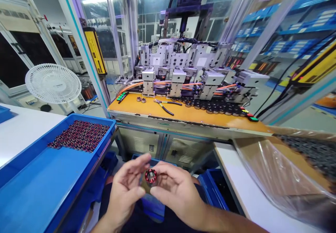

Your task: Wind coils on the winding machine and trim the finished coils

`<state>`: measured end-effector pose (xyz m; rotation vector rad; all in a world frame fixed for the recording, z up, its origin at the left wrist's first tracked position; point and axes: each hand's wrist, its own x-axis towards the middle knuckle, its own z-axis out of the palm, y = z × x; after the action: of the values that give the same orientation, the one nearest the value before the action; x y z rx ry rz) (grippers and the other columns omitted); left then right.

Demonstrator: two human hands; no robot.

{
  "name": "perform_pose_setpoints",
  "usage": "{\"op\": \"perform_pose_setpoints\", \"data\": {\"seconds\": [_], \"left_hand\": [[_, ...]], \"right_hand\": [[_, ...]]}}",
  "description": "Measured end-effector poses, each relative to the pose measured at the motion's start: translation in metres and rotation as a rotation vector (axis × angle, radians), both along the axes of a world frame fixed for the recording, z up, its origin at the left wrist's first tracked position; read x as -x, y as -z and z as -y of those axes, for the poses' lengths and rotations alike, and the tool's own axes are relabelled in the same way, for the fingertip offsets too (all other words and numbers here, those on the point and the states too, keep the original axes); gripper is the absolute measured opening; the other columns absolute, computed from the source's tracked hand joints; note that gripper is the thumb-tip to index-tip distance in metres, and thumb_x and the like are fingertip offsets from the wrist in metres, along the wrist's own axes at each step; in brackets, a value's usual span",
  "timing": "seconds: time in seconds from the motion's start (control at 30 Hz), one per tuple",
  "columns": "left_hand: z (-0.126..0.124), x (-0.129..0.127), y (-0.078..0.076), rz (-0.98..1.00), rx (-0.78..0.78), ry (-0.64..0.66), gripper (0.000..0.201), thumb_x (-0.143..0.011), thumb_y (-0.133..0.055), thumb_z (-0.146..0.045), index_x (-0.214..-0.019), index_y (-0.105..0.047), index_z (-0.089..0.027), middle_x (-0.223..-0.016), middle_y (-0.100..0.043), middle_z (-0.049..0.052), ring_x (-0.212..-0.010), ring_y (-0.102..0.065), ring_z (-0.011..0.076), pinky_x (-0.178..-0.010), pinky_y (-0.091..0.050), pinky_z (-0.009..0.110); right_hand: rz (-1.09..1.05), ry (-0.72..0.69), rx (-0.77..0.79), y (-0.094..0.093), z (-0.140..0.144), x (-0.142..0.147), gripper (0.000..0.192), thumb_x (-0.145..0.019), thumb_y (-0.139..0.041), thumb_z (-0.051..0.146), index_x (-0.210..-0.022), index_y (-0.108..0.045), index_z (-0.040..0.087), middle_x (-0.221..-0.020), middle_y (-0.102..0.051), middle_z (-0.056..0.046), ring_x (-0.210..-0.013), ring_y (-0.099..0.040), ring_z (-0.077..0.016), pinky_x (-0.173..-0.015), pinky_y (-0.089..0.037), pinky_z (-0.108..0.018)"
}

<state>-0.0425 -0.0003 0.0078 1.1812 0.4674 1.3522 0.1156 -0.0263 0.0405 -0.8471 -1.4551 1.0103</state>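
At the lower centre of the frame, the left hand [126, 191] and right hand [175, 191] meet palms inward, fingers clamped together on a small red wound ring [151, 176]. Open room lies around them, between the blue tray [31, 194] at left and the white desk [244, 187] edge at right.

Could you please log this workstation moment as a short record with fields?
held part: small round red-and-black wound stator
left hand: pinches the stator's left side
right hand: pinches its right side
left tray: blue plastic tray with a pile of similar parts at its far end
bench: orange machine bench with pliers
background: white fan
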Motion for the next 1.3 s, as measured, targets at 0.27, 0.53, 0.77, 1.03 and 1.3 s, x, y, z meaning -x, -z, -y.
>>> {"op": "perform_pose_setpoints", "data": {"seconds": [0.27,0.53,0.77,1.03,1.3], "left_hand": [[0.015,0.002,-0.010,-0.577,-0.561,-0.534,0.038,-0.074,-0.080,-0.019,-0.111,-0.071,-0.019,-0.100,-0.074,0.005,-0.084,-0.069,0.0147,-0.078,-0.058,0.020],[0.013,-0.001,-0.033,-0.656,-0.563,-0.396,0.024,-0.082,-0.074,-0.018,-0.106,-0.072,-0.021,-0.095,-0.079,0.004,-0.081,-0.072,0.0142,-0.078,-0.058,0.020],[0.013,0.003,-0.030,-0.611,-0.526,-0.301,0.035,-0.079,-0.072,-0.006,-0.110,-0.072,-0.022,-0.105,-0.077,0.006,-0.094,-0.073,0.0166,-0.080,-0.059,0.020],[0.013,0.003,-0.026,-0.335,-0.120,-0.046,0.027,-0.078,-0.074,-0.010,-0.099,-0.077,-0.027,-0.104,-0.075,0.007,-0.083,-0.073,0.0171,-0.068,-0.061,0.023],[0.010,0.009,-0.033,-0.471,-0.280,-0.140,0.027,-0.079,-0.069,-0.006,-0.098,-0.075,-0.024,-0.101,-0.076,0.009,-0.092,-0.073,0.0205,-0.069,-0.061,0.024]], "right_hand": [[0.670,0.511,-1.054,0.029,-0.017,-0.023,0.024,-0.084,-0.064,0.005,-0.108,-0.060,0.007,-0.080,-0.071,-0.011,-0.075,-0.068,-0.0201,-0.068,-0.060,-0.033],[0.658,0.402,-0.947,0.028,-0.005,-0.021,0.026,-0.085,-0.059,0.003,-0.110,-0.058,0.009,-0.086,-0.068,-0.012,-0.081,-0.066,-0.0197,-0.067,-0.058,-0.032],[0.414,0.204,-0.610,0.001,0.011,-0.019,0.013,-0.092,-0.060,0.016,-0.105,-0.062,0.017,-0.084,-0.062,-0.006,-0.071,-0.061,-0.0149,-0.061,-0.053,-0.026],[0.217,0.263,-0.422,-0.002,0.013,-0.012,0.010,-0.087,-0.065,0.008,-0.086,-0.068,0.017,-0.072,-0.061,-0.001,-0.064,-0.059,-0.0106,-0.057,-0.049,-0.020],[0.266,0.290,-0.212,-0.013,0.013,-0.063,0.017,-0.089,-0.064,0.017,-0.073,-0.064,0.020,-0.069,-0.061,0.000,-0.061,-0.060,-0.0131,-0.054,-0.049,-0.022]]}}
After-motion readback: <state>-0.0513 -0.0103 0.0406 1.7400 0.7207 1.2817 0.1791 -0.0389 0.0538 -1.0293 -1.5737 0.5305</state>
